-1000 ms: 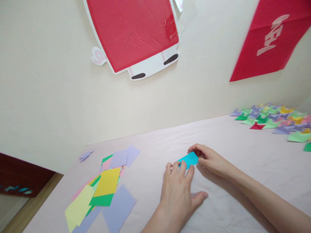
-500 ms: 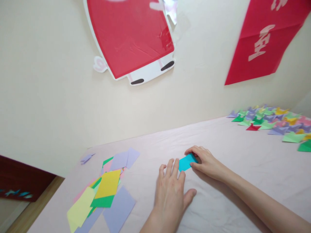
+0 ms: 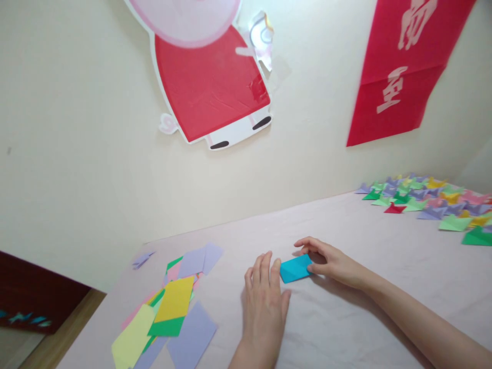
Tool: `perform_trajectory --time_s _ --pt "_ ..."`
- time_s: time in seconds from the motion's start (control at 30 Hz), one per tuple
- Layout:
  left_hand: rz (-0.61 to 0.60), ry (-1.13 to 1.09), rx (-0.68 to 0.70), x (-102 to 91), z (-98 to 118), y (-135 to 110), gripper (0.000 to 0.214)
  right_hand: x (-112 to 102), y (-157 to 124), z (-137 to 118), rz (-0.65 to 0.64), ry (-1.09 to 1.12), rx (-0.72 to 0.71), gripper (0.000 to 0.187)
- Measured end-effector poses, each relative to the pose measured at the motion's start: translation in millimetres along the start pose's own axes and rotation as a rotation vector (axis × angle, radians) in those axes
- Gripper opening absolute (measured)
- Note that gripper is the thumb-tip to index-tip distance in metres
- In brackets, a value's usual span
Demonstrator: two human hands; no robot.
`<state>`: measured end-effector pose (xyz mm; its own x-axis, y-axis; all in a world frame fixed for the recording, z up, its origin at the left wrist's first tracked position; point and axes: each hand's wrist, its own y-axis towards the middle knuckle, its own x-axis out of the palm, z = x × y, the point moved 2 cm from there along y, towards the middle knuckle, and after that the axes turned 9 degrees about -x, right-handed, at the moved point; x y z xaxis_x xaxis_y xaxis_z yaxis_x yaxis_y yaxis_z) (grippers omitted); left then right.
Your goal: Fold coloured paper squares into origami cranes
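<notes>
A folded blue paper rectangle (image 3: 295, 268) lies on the pale cloth, with a faint diagonal crease across it. My left hand (image 3: 264, 292) rests flat just left of the paper, its fingers stretched out and the index fingertip at the paper's left edge. My right hand (image 3: 330, 262) is on the other side. Its thumb tip touches the paper's right end, while the index finger reaches out above the cloth, apart from the thumb. The lower fingers of that hand are partly hidden behind it.
Loose coloured paper sheets (image 3: 175, 300) overlap at the left, with small purple folded pieces (image 3: 142, 260) behind them. Several rows of folded paper figures (image 3: 434, 197) stand at the back right. A wall with a red cartoon cutout (image 3: 211, 87) and a red banner (image 3: 403, 77) rises behind the cloth-covered surface (image 3: 238, 220).
The view has tilted up slightly. My right index finger has come off the blue paper's upper edge, and the paper now lies more level. My left fingers have drawn closer together.
</notes>
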<state>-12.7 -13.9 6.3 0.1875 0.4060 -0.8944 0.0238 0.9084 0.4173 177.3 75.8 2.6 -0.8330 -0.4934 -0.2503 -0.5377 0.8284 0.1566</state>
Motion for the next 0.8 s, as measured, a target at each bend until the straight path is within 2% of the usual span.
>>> perform_trajectory --time_s 0.07,0.13,0.23,0.37,0.47,0.6,0.7,0.8 --pt "0.039 0.007 0.050 3.6 6.8 10.4 0.066 -2.9 -0.8 -0.9 -0.022 -0.058 -0.005 0.039" --pt "0.045 0.014 0.104 4.4 11.9 21.6 0.064 -6.2 -1.4 -2.7 -0.068 -0.106 -0.020 0.029" --pt "0.070 -0.018 0.159 5.8 14.3 35.5 0.049 -9.8 -2.0 -7.5 -0.167 -0.091 -0.059 0.020" --pt "0.099 -0.068 0.159 11.6 12.6 41.8 0.021 -8.6 -2.2 -14.6 -0.322 -0.143 -0.134 0.020" --pt "0.045 -0.048 0.149 11.7 16.5 34.5 0.015 -7.0 -1.7 -15.8 -0.340 -0.180 -0.153 0.022" --pt "-0.096 -0.039 0.115 3.6 28.4 14.8 0.023 -7.6 -1.7 -15.7 -0.304 -0.136 -0.153 0.026" --pt "-0.159 -0.042 0.092 -2.1 33.1 2.7 0.022 -10.3 -3.8 -16.9 -0.312 -0.025 -0.088 0.041" --pt "-0.173 -0.082 0.076 -5.6 29.5 -2.5 0.010 -13.7 -6.7 -18.5 -0.333 0.128 -0.018 0.045"
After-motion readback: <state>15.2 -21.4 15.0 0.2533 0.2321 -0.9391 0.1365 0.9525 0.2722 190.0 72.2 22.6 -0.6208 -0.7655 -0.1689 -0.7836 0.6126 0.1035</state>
